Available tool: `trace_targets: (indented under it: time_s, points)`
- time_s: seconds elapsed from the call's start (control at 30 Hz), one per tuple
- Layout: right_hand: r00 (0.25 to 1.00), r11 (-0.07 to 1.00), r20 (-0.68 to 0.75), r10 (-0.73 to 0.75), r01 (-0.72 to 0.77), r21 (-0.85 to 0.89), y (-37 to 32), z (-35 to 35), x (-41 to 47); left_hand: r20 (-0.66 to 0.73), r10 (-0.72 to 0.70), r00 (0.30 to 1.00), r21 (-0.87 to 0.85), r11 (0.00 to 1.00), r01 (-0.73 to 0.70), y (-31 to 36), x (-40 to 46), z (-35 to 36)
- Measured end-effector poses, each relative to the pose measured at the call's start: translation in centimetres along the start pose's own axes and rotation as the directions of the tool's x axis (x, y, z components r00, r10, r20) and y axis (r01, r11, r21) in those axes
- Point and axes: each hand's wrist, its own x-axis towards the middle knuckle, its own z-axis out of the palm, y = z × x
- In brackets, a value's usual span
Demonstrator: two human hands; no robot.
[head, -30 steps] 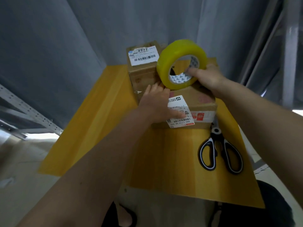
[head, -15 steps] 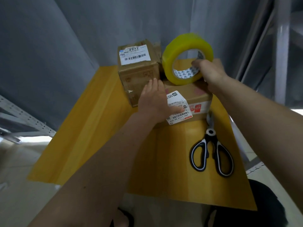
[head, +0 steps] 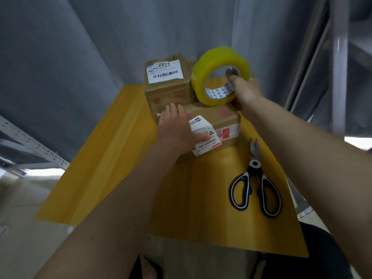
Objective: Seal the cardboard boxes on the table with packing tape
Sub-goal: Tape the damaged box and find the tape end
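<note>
I'm pressing my left hand (head: 177, 129), fingers flat, on the near labelled box (head: 218, 122) on the yellow table (head: 112, 150), likely pinning it for taping; my right hand (head: 244, 91) is gripping the yellow tape roll (head: 217, 77) through its core, holding it just above that box's far edge; the 4977 box (head: 167, 85) is sitting behind; scissors (head: 256, 182) are lying near, ready for cutting.

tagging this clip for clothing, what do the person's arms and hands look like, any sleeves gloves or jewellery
Both arms are bare all along the stretch the camera shows: no sleeve on either forearm. The left hand and right hand are ungloved. No watch, bracelet or ring shows on the wrists or fingers in view, though the fingers are partly hidden.
</note>
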Motion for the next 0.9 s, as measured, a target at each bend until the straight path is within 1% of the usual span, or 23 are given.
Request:
trace_targets:
  time_s: [0.13,0.2,0.27,0.37,0.43,0.53,0.6,0.7,0.83,0.9]
  points:
    - [0.991,0.989,0.08,0.111,-0.118,0.087,0.3,0.4,-0.1,0.024,0.029,0.999,0.015,0.999,-0.03,0.2,-0.3,-0.3]
    - [0.987,0.989,0.097,0.13,-0.136,0.059,0.6,0.6,-0.2,0.03,0.062,0.998,0.007,0.998,-0.062,0.9,0.0,-0.6]
    - [0.989,0.993,0.094,0.112,-0.115,0.019,0.8,1.0,-0.3,0.03,0.083,0.996,-0.042,0.996,-0.082,1.9,0.2,-0.7]
    - [0.997,0.997,0.03,0.076,-0.076,0.016,0.7,1.1,-0.4,0.029,0.061,0.998,-0.101,0.993,-0.058,2.6,0.6,-0.6]
    - [0.999,0.999,0.018,0.033,-0.034,0.016,0.7,1.0,-0.4,0.018,0.056,0.998,-0.076,0.996,-0.055,2.6,0.7,-0.3]
    - [0.997,0.993,0.002,-0.083,0.083,-0.078,0.3,0.8,-0.4,0.009,0.077,0.997,-0.021,0.997,-0.077,2.4,0.6,0.0]
    - [0.995,0.992,-0.027,-0.096,0.094,-0.083,-0.1,0.2,-0.1,0.024,0.084,0.996,-0.025,0.996,-0.083,2.1,0.6,0.1]
    - [0.997,1.0,-0.073,-0.011,0.012,0.004,-0.8,-1.3,0.5,0.033,0.075,0.997,-0.046,0.996,-0.073,1.7,0.5,0.1]
    - [0.996,0.995,-0.061,0.066,-0.061,0.078,-0.3,-2.0,0.8,0.043,0.076,0.996,-0.042,0.996,-0.074,1.7,0.3,0.0]
    - [0.992,0.982,-0.046,0.114,-0.106,0.154,0.0,-1.7,0.8,0.048,0.078,0.996,-0.056,0.996,-0.075,1.7,0.3,-0.2]
